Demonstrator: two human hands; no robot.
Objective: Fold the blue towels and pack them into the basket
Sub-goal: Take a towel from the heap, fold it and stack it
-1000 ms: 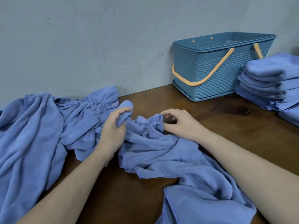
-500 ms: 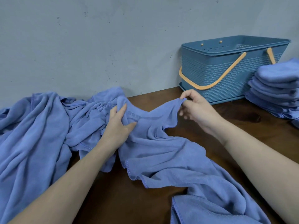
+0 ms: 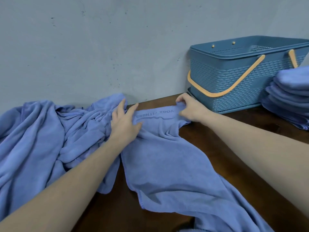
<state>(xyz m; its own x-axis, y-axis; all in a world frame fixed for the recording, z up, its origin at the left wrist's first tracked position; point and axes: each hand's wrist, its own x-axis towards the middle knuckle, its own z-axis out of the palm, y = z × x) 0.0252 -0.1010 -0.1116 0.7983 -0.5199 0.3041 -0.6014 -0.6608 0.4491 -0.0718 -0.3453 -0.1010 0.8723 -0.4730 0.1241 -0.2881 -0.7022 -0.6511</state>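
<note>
Wood table (image 3: 242, 148) vs grey, seemingly concrete wall (image 3: 100, 47).

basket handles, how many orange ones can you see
2. One long orange handle hangs down across the front wall of the blue basket; the second shows at its right end, partly hidden behind the stack of folded towels.

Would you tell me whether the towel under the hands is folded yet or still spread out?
Spread, not folded: the towel lies in one layer, lettered edge stretched between the left hand and right hand.
</note>
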